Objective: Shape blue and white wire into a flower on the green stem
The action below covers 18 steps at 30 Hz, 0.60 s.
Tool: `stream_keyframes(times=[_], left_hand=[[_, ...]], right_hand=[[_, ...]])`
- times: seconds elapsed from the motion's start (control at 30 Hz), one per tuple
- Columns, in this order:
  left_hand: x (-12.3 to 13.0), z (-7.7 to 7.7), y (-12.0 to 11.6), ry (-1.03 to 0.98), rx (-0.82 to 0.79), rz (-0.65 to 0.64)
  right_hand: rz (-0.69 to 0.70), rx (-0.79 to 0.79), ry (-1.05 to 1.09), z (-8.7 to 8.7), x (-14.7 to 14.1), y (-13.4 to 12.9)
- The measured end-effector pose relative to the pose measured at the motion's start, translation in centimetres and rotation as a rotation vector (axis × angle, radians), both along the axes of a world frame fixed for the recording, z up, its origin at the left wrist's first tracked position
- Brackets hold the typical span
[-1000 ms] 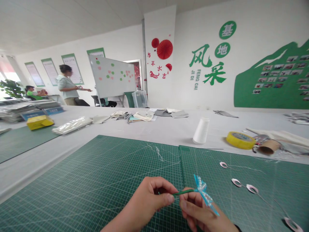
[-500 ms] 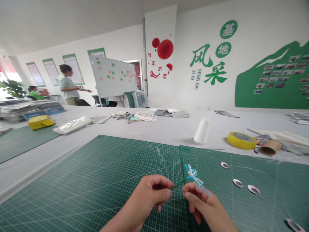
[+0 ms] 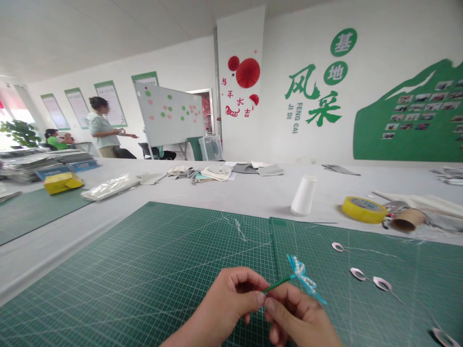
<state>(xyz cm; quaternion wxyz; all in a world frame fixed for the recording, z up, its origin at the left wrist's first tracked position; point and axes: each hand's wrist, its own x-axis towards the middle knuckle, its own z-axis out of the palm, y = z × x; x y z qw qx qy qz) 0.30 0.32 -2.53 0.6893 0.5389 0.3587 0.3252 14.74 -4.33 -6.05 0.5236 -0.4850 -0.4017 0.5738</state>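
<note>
A small artificial flower (image 3: 304,275) has blue strips, white bead-like trim and a thin green stem (image 3: 278,283). My left hand (image 3: 238,299) pinches the lower stem between thumb and fingers, with the flower head tilted up to the right. Close against those fingertips, my right hand (image 3: 294,313) is closed, its thumb and forefinger pressed together beside the stem. Whatever lies between the right fingertips is hidden. Both hands are above the green cutting mats (image 3: 173,250).
Pale ring-shaped pieces on wires (image 3: 382,283) lie on the right mat, loose white threads (image 3: 239,230) on the left. Behind stand a white thread cone (image 3: 304,195), yellow tape roll (image 3: 363,209) and cardboard tube (image 3: 408,220). Fabric scraps (image 3: 217,172) lie farther back. A person (image 3: 103,127) stands beyond the table.
My right hand has moved left and down, its fingertips now meeting the left ones at the stem. The flower has shifted right and slightly down.
</note>
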Motion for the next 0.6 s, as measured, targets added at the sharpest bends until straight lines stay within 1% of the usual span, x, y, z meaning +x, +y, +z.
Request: stream_keyframes(times=[0.2,0.3,0.47,0.6], left_hand=[[0.18,0.51,-0.3,-0.132,-0.152,-0.029],[0.29,0.45,-0.42,-0.179,-0.225,-0.03],[0.31,0.32,-0.51,-0.204,-0.283,0.008],[0.24,0.38,-0.52,-0.219,-0.318,0.023]], right_hand=[[0.089,0.039,0.0,0.12,0.95,-0.18],[0.094,0.06,-0.029,0.09,1.13,-0.18],[0.117,0.078,-0.05,-0.09,1.08,-0.08],[0.085,0.086,-0.098,0.38,0.92,-0.17]])
